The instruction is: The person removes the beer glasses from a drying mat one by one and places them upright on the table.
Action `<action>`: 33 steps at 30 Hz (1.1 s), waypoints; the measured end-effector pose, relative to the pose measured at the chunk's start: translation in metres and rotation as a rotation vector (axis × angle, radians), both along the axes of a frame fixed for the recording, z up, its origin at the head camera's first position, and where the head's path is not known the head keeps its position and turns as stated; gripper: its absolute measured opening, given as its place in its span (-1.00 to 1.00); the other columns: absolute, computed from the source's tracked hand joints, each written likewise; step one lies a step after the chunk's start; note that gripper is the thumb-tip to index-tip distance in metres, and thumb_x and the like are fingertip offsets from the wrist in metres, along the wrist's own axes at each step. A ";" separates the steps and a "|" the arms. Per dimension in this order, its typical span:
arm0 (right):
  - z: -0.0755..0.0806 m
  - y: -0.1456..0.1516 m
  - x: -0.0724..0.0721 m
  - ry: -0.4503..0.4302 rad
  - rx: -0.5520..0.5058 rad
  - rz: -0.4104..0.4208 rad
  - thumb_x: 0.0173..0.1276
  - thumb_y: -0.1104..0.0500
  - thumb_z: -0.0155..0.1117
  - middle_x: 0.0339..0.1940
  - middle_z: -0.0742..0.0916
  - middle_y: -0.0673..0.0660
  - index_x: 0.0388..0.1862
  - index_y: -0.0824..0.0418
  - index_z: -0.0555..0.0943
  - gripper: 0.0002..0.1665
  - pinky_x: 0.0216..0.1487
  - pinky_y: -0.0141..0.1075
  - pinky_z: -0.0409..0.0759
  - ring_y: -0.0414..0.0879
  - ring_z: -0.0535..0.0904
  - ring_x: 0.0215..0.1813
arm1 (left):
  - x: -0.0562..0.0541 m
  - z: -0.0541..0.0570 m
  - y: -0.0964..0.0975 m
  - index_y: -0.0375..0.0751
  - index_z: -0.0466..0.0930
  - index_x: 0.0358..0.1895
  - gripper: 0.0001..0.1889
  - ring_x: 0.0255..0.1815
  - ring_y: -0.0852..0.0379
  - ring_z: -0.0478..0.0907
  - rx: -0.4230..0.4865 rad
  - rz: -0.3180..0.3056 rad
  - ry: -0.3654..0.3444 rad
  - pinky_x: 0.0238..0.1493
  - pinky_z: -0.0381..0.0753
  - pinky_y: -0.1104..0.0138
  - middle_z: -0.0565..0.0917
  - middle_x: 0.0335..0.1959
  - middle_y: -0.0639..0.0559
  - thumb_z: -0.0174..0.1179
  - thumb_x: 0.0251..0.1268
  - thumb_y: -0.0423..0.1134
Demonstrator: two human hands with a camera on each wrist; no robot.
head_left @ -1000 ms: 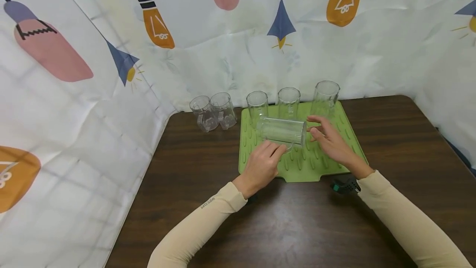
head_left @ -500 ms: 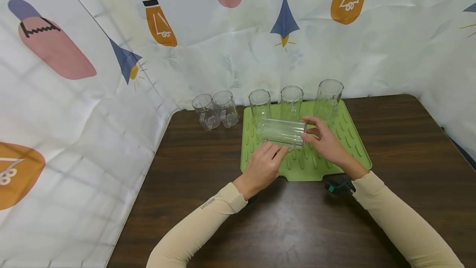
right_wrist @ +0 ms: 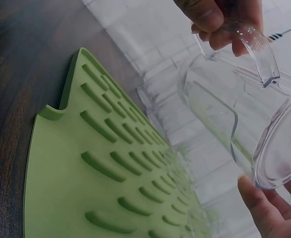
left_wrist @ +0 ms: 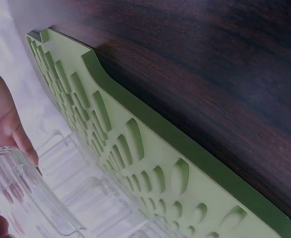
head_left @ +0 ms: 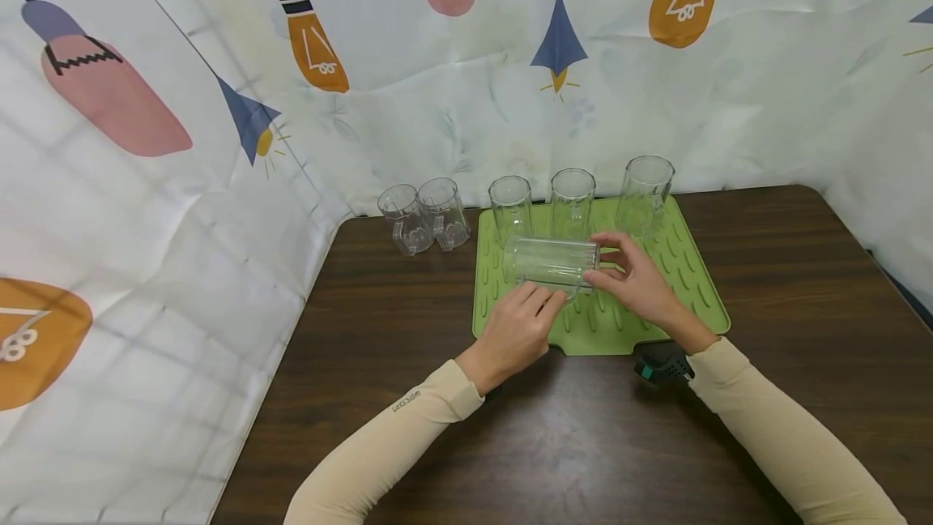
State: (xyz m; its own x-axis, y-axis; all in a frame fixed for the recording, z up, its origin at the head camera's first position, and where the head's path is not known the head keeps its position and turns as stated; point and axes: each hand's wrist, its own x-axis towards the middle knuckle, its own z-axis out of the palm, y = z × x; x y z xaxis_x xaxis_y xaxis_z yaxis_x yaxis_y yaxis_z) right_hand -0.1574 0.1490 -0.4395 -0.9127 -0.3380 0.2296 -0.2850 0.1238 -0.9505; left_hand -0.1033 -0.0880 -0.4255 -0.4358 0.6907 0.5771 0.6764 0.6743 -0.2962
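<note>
A clear glass mug (head_left: 551, 262) lies on its side in the air above the green drying mat (head_left: 590, 339). My left hand (head_left: 517, 329) pinches its handle (right_wrist: 258, 55), which points down toward me. At the mug's right end, its base, my right hand (head_left: 636, 286) grips with thumb and fingers on opposite sides. In the left wrist view, the mug (left_wrist: 33, 198) is cut off by the lower left corner. Behind it, three clear mugs stand along the mat's back: a left mug (head_left: 512, 205), a middle mug (head_left: 572, 201) and a right mug (head_left: 645, 193).
Two more clear mugs, an outer mug (head_left: 405, 221) and an inner mug (head_left: 445, 215), stand close together on the dark wooden table (head_left: 379, 306), left of the mat. A patterned cloth (head_left: 466, 104) hangs behind the table and along its left side.
My right hand has moved left from beside the mug's base and now grips it. The left hand keeps its hold on the handle. The head view has shifted slightly.
</note>
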 end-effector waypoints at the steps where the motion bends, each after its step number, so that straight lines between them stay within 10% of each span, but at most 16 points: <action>1: -0.001 0.000 0.000 0.003 -0.004 -0.001 0.51 0.29 0.27 0.53 0.34 0.37 0.50 0.36 0.24 -0.31 0.08 -0.58 0.65 -0.20 0.49 0.30 | 0.000 0.000 0.000 -0.15 0.72 0.05 -0.60 -0.12 0.15 0.69 0.000 0.000 -0.006 0.01 0.71 0.37 0.78 -0.16 0.08 0.19 0.12 -0.49; 23: 0.002 -0.007 0.004 0.071 -0.111 -0.047 0.41 0.43 0.31 0.33 0.49 0.02 0.45 0.44 0.30 -0.32 0.09 -0.58 0.68 -0.33 0.56 0.19 | 0.002 0.007 -0.004 -0.19 0.70 0.13 -0.60 -0.06 0.16 0.69 0.078 -0.062 -0.072 0.05 0.69 0.39 0.80 -0.06 0.06 0.23 0.20 -0.46; 33: 0.005 -0.007 0.004 0.089 -0.137 -0.079 0.39 0.44 0.31 0.23 0.52 -0.16 0.45 0.45 0.30 -0.31 0.07 -0.57 0.69 -0.33 0.58 0.17 | -0.001 0.014 -0.009 -0.18 0.75 0.02 -0.78 0.06 0.03 0.74 0.183 -0.116 0.002 0.28 0.68 0.29 0.82 -0.10 0.01 0.27 0.37 -0.32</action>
State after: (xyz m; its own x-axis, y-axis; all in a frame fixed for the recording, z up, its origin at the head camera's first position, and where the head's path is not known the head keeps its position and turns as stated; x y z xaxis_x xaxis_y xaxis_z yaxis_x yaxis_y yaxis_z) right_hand -0.1535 0.1416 -0.4348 -0.9090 -0.2264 0.3500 -0.3636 0.0204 -0.9313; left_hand -0.1045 -0.0967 -0.4117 -0.3581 0.6195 0.6986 0.7522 0.6346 -0.1772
